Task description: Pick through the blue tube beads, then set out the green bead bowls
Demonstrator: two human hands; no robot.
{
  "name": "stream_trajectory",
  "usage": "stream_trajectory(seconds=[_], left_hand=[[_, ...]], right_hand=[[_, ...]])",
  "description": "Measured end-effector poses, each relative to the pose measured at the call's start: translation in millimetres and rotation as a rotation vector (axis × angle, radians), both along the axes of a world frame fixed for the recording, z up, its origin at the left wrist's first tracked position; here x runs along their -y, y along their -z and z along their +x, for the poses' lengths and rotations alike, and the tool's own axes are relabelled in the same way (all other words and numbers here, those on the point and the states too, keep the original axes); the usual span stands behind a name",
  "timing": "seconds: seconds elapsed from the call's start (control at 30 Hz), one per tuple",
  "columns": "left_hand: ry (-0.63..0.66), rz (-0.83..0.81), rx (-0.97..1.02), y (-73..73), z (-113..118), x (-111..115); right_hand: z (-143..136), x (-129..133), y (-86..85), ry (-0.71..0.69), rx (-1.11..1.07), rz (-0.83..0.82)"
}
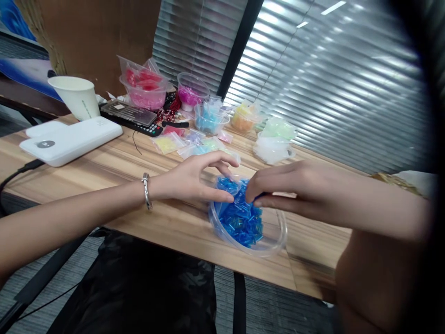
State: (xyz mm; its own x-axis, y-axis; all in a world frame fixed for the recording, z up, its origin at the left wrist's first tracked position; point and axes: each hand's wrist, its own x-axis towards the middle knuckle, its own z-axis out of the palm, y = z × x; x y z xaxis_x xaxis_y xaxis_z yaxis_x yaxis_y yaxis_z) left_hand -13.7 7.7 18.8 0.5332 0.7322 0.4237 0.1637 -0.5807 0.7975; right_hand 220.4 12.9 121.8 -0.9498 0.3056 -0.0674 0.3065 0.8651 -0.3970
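A clear oval plastic tub [283,236] near the table's front edge holds many short blue tube beads [243,227]. At its far left side, a small round clear cup [239,184] with blue pieces in it sits between the thumb and fingers of my left hand [194,178]. That grip looks loose, with the index finger raised off the cup. Over the tub, my right hand [288,185] is closed in a pinch, its fingertips down among the blue beads. Some blue shows between finger and thumb; how many beads are held is hidden.
Behind lie small bags of coloured beads [167,143] and tubs with red packets [144,88], magenta beads [189,95], light blue [208,118] and orange [241,120] contents. A white power bank [73,139], paper cup [78,97] and remote [149,129] stand left. Blinds [330,93] border the back.
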Motion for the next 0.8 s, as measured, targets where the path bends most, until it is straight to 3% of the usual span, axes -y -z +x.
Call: stream_trajectory(seconds=[0.17, 0.43, 0.8], left_hand=[[0.042, 0.031, 0.068, -4.1, 2, 5], [0.09, 0.016, 0.01, -2.6, 2, 7], [0.11, -0.006, -0.019, -2.2, 2, 6]], right_hand=[[-3, -1, -8.8, 0.097, -0.09, 0.09], [-17, 9, -0.3, 0.024, -0.095, 0.179], [-15, 6, 0.0, 0.021, -0.07, 0.181]])
